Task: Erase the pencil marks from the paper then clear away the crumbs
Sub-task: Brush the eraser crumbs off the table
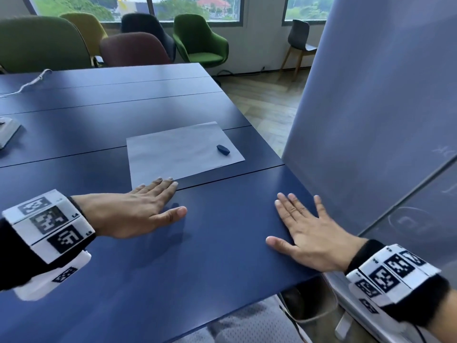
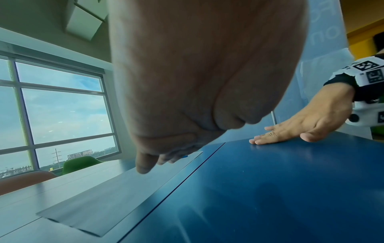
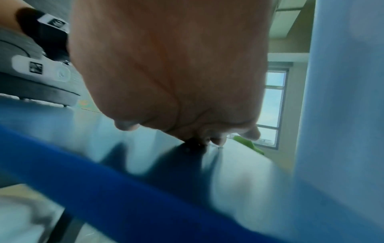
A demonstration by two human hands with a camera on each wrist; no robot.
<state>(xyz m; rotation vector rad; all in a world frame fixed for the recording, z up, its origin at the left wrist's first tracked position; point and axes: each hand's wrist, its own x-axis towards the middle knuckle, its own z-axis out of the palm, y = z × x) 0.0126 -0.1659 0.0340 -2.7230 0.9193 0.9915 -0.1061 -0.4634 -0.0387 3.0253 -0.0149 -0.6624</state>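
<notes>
A sheet of paper (image 1: 178,152) lies flat on the blue table (image 1: 197,256), and it also shows in the left wrist view (image 2: 108,194). A dark blue eraser (image 1: 223,149) rests on the sheet near its right edge. I cannot make out pencil marks or crumbs on it. My left hand (image 1: 168,198) hovers flat, its straight fingertips (image 1: 159,180) over the sheet's near corner; it holds nothing. My right hand (image 1: 289,219) lies flat on the table near its right edge, fingers spread, and also shows in the left wrist view (image 2: 301,129). The right wrist view is blurred.
A tall grey-blue board (image 1: 371,120) stands close to the table's right edge, beside my right hand. Several chairs (image 1: 200,40) line the far side. A white cable (image 1: 29,82) and a grey object (image 1: 7,134) lie at the far left.
</notes>
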